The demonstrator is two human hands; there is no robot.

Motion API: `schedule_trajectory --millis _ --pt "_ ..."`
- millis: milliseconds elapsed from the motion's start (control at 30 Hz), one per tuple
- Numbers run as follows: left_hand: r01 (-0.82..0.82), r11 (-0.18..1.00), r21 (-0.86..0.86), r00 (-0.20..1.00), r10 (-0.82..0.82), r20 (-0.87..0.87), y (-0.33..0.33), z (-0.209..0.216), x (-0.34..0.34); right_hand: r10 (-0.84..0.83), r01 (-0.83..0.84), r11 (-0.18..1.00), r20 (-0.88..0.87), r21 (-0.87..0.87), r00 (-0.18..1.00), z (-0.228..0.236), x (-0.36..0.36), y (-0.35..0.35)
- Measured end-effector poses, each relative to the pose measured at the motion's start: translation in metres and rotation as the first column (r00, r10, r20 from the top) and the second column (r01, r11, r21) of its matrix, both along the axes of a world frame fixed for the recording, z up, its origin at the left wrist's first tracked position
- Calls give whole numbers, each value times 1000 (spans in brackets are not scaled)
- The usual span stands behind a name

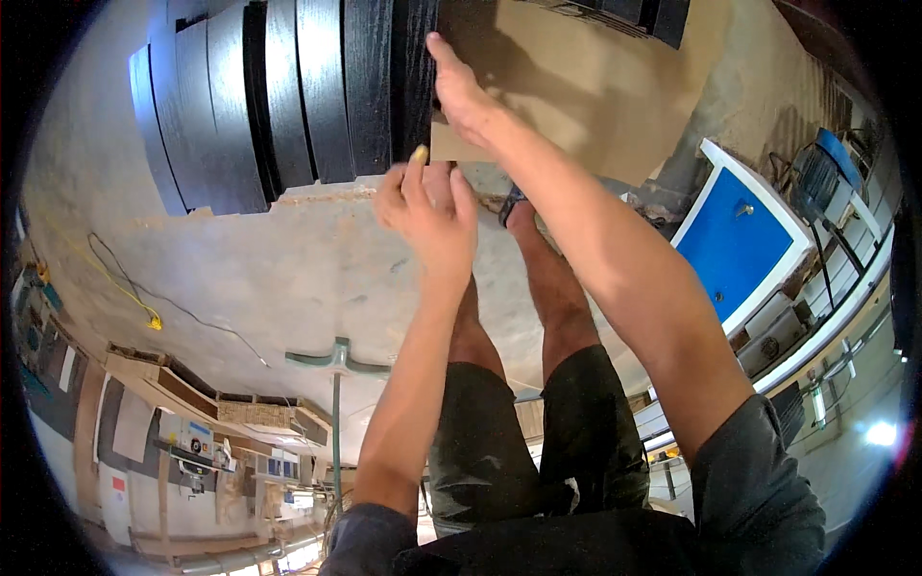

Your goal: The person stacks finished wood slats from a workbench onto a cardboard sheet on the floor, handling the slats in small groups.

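A row of black boards with visible wood grain lies side by side at the upper left. The rightmost boards sit closest to my hands. My right hand reaches up along the right edge of that row, one finger stretched out against the board's side; its other fingers are partly hidden. Just below the boards' near end, my left hand has its thumb apart and fingers loosely bent, one fingertip close to the end of the last board. I see nothing held in it.
Brown cardboard spreads to the right of the boards, with more dark pieces at its far edge. A blue-panelled white cabinet stands at right, near a fan. A green T-shaped tool and a yellow-ended cord lie on the floor.
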State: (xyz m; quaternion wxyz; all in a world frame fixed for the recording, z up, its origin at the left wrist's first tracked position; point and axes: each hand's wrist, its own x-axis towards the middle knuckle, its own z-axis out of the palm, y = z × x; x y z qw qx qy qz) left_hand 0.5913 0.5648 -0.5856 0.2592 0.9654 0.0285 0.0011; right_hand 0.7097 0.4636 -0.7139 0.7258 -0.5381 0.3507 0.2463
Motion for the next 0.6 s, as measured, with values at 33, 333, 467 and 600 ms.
schedule_trajectory --millis 33,333,467,600 --pt "-92 988 -128 991 79 -105 6 3 -18 51 -45 996 82 -75 995 6 8 6" --pt "-872 -263 -413 381 168 -909 27 -33 -37 178 -187 955 62 229 982 48 37 -36" --pt "-673 -685 -278 413 -35 -910 12 -61 15 111 -105 953 -8 285 994 47 26 -34" --pt "-590 -689 -421 615 -46 -787 8 -80 30 81 -82 950 17 302 997 67 -34 -31"
